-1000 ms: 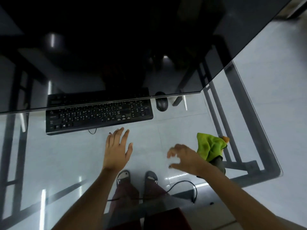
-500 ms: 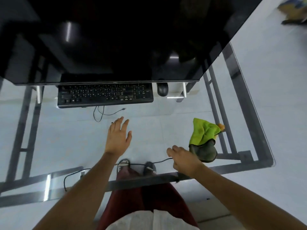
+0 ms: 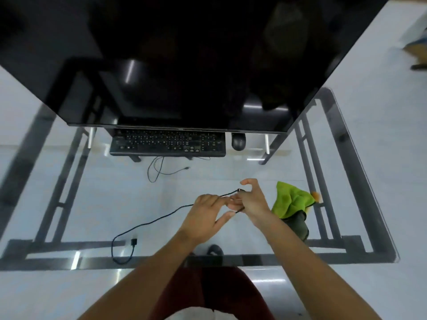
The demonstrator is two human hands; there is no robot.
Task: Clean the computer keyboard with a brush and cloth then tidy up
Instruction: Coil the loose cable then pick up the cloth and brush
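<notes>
The black keyboard (image 3: pixel 167 143) lies at the far side of the glass table (image 3: pixel 69 192), partly under the monitor's edge. A green cloth (image 3: pixel 292 199) is bunched at the right, and the orange tip of a brush (image 3: pixel 315 195) pokes out behind it. In the middle of the table my left hand (image 3: pixel 205 213) and my right hand (image 3: pixel 251 199) meet on a thin black cable (image 3: pixel 147 224). My right hand pinches the cable near its end, with the fingers curled. My left hand holds it just beside that. The cable's plug end lies near the front edge.
A big dark monitor (image 3: pixel 184 54) overhangs the back of the table. A black mouse (image 3: pixel 238 140) sits right of the keyboard. A second thin cable (image 3: pixel 159 168) trails in front of the keyboard. A dark object (image 3: pixel 299 226) lies under the cloth. My legs show below the front edge.
Both hands were open and holding nothing over the glass. They have come together in the middle and taken hold of the black cable. The view has pulled back from the table.
</notes>
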